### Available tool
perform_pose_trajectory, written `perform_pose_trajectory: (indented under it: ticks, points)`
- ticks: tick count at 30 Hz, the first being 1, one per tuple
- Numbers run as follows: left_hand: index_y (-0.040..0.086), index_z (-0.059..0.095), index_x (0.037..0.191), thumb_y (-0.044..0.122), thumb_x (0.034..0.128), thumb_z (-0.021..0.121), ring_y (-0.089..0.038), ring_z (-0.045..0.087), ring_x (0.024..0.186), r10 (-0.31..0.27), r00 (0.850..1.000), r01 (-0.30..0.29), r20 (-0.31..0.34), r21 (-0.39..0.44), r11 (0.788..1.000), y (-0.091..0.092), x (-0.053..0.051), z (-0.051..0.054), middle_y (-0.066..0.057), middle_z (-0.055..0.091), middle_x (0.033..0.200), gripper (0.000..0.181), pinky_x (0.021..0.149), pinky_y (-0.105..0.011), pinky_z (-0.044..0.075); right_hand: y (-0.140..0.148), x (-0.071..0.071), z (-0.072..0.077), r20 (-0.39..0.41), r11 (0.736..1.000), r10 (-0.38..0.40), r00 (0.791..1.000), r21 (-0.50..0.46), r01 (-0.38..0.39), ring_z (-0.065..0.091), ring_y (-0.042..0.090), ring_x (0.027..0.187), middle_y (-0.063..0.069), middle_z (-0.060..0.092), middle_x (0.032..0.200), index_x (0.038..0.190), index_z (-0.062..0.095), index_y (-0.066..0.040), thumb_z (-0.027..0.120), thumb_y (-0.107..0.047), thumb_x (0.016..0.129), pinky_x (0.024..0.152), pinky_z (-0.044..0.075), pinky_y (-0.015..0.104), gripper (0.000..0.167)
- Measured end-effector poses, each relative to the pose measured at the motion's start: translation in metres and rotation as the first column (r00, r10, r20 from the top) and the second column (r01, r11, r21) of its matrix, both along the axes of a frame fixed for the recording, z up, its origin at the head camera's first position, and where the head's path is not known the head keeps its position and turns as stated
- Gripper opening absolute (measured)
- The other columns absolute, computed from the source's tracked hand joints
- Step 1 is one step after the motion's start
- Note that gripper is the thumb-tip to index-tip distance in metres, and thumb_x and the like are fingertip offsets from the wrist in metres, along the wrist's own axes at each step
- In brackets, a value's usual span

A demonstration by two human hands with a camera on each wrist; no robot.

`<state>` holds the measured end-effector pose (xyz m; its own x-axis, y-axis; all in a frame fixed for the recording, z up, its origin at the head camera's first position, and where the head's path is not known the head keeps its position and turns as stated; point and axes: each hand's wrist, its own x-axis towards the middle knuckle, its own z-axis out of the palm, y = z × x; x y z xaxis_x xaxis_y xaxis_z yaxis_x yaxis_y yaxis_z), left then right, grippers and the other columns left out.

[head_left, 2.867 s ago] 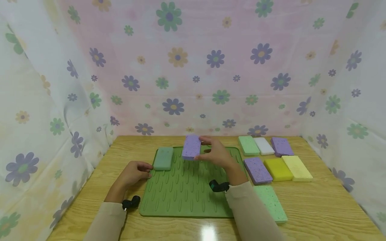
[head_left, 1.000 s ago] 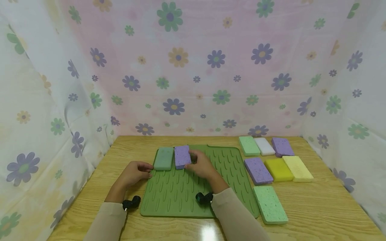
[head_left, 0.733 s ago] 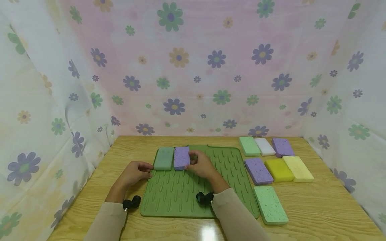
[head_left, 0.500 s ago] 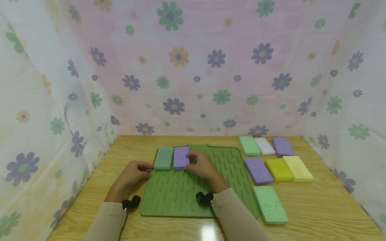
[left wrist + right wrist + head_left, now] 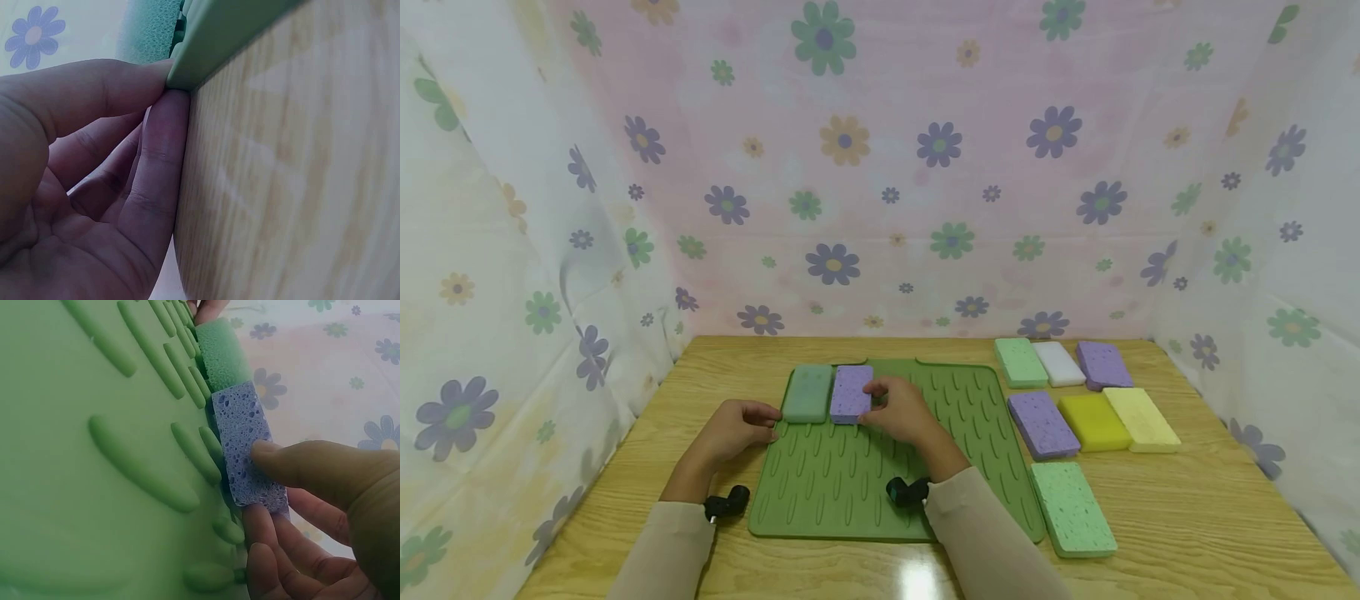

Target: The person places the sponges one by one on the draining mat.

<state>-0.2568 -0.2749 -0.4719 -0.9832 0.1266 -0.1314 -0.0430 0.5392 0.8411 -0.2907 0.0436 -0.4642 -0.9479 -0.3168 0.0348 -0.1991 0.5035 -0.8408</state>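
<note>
While the left hand (image 5: 733, 431) pinches the mat (image 5: 820, 496) (green, ridged), the right hand (image 5: 904, 412) pinches a purple sponge (image 5: 849, 392)

No text, label, brand or number can be read in any of the views. No sign can be made out either.

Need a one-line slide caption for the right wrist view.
Right hand gripping a purple sponge beside a green sponge on a mat.
</note>
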Motion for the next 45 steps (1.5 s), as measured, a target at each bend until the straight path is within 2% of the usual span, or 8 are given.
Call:
perform_pose_trajectory:
  ticks: [6,14,17,21,27,35,39,45]
  points:
    - [0.005,0.074,0.122,0.009,0.0918,0.078,-0.024,0.066,0.109,0.002,1.0,-0.002,0.0,0.0,1.0,0.001,0.001,0.001,-0.013,0.07,0.123,0.031,0.087,-0.033,0.06,0.0,0.0,0.002,0.003,1.0,0.001,1.0,-0.008,-0.001,0.066,0.02,0.099,0.008,0.067,0.119,0.126,0.069,-0.008,0.086,-0.014,0.085,0.08,0.058,0.036,0.044]
    - [0.003,0.073,0.124,0.011,0.0922,0.078,-0.026,0.067,0.11,-0.019,1.0,0.019,-0.017,-0.007,1.0,0.0,0.001,0.002,-0.016,0.07,0.125,0.033,0.087,-0.035,0.06,-0.001,0.0,0.002,0.001,1.0,0.003,1.0,0.007,-0.003,0.065,0.021,0.101,0.009,0.066,0.121,0.127,0.069,-0.008,0.086,-0.016,0.086,0.083,0.058,0.038,0.046]
    - [0.004,0.074,0.123,0.011,0.0916,0.078,-0.025,0.067,0.11,-0.009,1.0,0.009,-0.017,-0.011,1.0,-0.001,0.001,0.001,-0.014,0.07,0.123,0.032,0.087,-0.034,0.06,-0.002,0.0,0.003,0.002,1.0,0.006,1.0,0.015,-0.006,0.065,0.021,0.102,0.009,0.066,0.123,0.127,0.069,-0.009,0.087,-0.018,0.085,0.085,0.058,0.039,0.046]
    - [0.006,0.075,0.122,0.011,0.091,0.079,-0.025,0.067,0.11,0.008,1.0,-0.008,-0.014,-0.007,1.0,-0.002,0.0,0.0,-0.013,0.071,0.122,0.031,0.087,-0.033,0.06,-0.002,0.0,0.005,0.016,1.0,0.016,1.0,0.013,-0.016,0.065,0.023,0.103,0.01,0.064,0.126,0.128,0.067,-0.011,0.087,-0.02,0.085,0.083,0.058,0.04,0.049]
    - [0.007,0.075,0.122,0.011,0.0915,0.078,-0.025,0.066,0.11,0.003,1.0,-0.003,0.0,-0.007,1.0,-0.001,-0.001,0.001,-0.012,0.071,0.123,0.031,0.088,-0.035,0.059,0.001,0.004,0.013,0.02,1.0,0.029,0.999,-0.002,-0.028,0.066,0.024,0.105,0.011,0.063,0.132,0.134,0.064,-0.012,0.087,-0.021,0.085,0.083,0.059,0.042,0.054]
    - [0.005,0.074,0.123,0.01,0.0922,0.077,-0.023,0.066,0.11,0.007,1.0,-0.007,0.001,0.008,1.0,-0.002,-0.001,0.0,-0.012,0.07,0.123,0.031,0.087,-0.035,0.06,0.007,0.013,0.028,-0.046,0.992,0.058,0.997,0.112,-0.053,0.065,0.029,0.107,0.017,0.055,0.137,0.14,0.061,-0.011,0.086,-0.023,0.087,0.083,0.059,0.044,0.06]
    - [0.005,0.073,0.123,0.009,0.0925,0.077,-0.024,0.066,0.111,0.003,1.0,-0.003,-0.003,0.008,1.0,-0.003,-0.001,-0.001,-0.012,0.07,0.124,0.031,0.088,-0.035,0.06,0.01,0.018,0.035,-0.061,0.985,0.08,0.995,0.161,-0.069,0.064,0.032,0.114,0.016,0.054,0.138,0.141,0.06,-0.012,0.085,-0.023,0.088,0.087,0.059,0.046,0.059]
    - [0.005,0.073,0.123,0.01,0.0921,0.077,-0.024,0.066,0.111,-0.003,1.0,0.004,-0.003,0.013,1.0,-0.002,-0.002,-0.002,-0.013,0.07,0.124,0.032,0.088,-0.035,0.06,0.017,0.027,0.041,-0.125,0.973,0.127,0.984,0.21,-0.099,0.061,0.035,0.12,0.013,0.056,0.139,0.141,0.06,-0.012,0.084,-0.023,0.088,0.094,0.056,0.048,0.059]
